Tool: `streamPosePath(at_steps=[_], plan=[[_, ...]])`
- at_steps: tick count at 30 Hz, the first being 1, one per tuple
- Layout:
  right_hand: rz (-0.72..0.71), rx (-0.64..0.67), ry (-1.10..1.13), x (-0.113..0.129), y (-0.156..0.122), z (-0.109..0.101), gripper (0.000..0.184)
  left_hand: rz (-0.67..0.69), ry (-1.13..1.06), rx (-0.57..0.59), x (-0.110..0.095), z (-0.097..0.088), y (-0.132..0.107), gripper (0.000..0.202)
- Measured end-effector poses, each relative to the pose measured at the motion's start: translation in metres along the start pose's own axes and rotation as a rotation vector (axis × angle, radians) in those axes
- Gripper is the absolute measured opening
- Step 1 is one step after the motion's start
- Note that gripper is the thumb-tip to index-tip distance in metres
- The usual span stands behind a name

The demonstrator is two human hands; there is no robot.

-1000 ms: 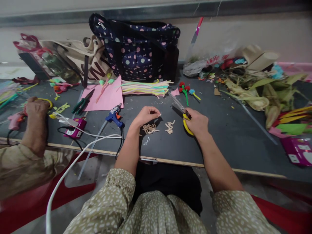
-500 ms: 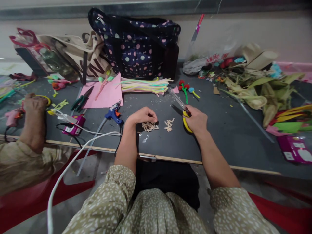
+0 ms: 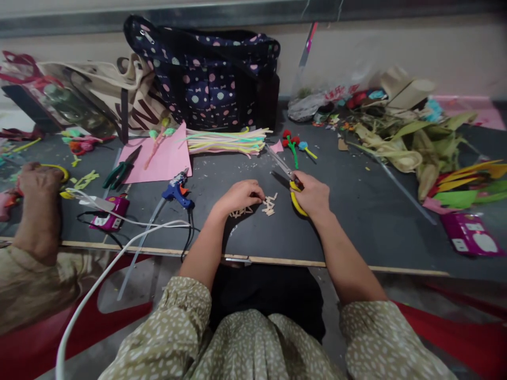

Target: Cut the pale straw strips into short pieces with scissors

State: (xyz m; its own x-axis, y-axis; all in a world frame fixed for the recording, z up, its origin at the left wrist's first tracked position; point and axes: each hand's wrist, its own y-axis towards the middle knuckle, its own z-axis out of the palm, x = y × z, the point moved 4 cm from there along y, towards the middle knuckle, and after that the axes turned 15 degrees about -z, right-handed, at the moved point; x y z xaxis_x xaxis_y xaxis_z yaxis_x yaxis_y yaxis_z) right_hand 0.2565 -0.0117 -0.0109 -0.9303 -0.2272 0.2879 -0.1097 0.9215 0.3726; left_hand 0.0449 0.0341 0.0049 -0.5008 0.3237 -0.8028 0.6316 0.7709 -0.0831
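Note:
My right hand [image 3: 315, 194] grips a pair of scissors [image 3: 299, 206] by the yellow handles, the blades pointing away from me to the upper left. Over the dark tabletop, my left hand [image 3: 241, 196] is closed, thumb and fingertips together; whatever it may pinch is too small to make out. Beneath that hand lies a pile of short, light brown stick pieces [image 3: 240, 213], partly hidden by it. The fingertips are at the left edge of a second small pile of pieces [image 3: 270, 206], between my two hands.
A blue glue gun [image 3: 177, 193] with its cord stands left of my hands. Behind are pipe cleaners [image 3: 225, 141], pink paper [image 3: 170, 166] and a dotted bag [image 3: 209, 79]. Dried husks [image 3: 396, 145] lie right. A co-worker's hand [image 3: 39, 182] rests far left, near green-handled pliers [image 3: 119, 173].
My left hand has moved right, from above the left pile to the edge of the right pile. The scissors remain in my right hand. The whole view has shifted slightly.

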Motion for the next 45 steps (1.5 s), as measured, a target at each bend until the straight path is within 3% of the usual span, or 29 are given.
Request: streamPosePath(at_steps=[7, 11, 15, 22, 25, 37, 45], plan=[[-0.031, -0.034, 0.015, -0.001, -0.001, 0.003, 0.031, 0.016, 0.188, 0.035, -0.003, 0.012, 0.003, 0.011], [-0.033, -0.053, 0.026, -0.001, -0.002, 0.003, 0.031, -0.008, 0.251, 0.041, -0.003, 0.010, 0.001, 0.012], [-0.032, -0.059, 0.026, 0.000, -0.002, 0.001, 0.032, -0.028, -0.021, -0.052, 0.001, 0.001, 0.002, 0.008], [-0.075, -0.104, 0.068, 0.008, -0.004, -0.001, 0.034, -0.257, -1.045, -0.137, 0.016, -0.001, 0.008, 0.024], [-0.113, -0.120, 0.078, 0.013, -0.006, 0.001, 0.037, -0.291, -1.312, -0.189, 0.018, -0.002, 0.008, 0.031], [-0.315, -0.039, 0.012, 0.034, -0.009, 0.003, 0.038, -0.342, -1.501, -0.262, 0.023, -0.003, 0.008, 0.024], [-0.325, -0.024, -0.064, 0.037, -0.009, 0.006, 0.031, -0.344, -1.514, -0.295, 0.022, -0.005, 0.006, 0.028]])
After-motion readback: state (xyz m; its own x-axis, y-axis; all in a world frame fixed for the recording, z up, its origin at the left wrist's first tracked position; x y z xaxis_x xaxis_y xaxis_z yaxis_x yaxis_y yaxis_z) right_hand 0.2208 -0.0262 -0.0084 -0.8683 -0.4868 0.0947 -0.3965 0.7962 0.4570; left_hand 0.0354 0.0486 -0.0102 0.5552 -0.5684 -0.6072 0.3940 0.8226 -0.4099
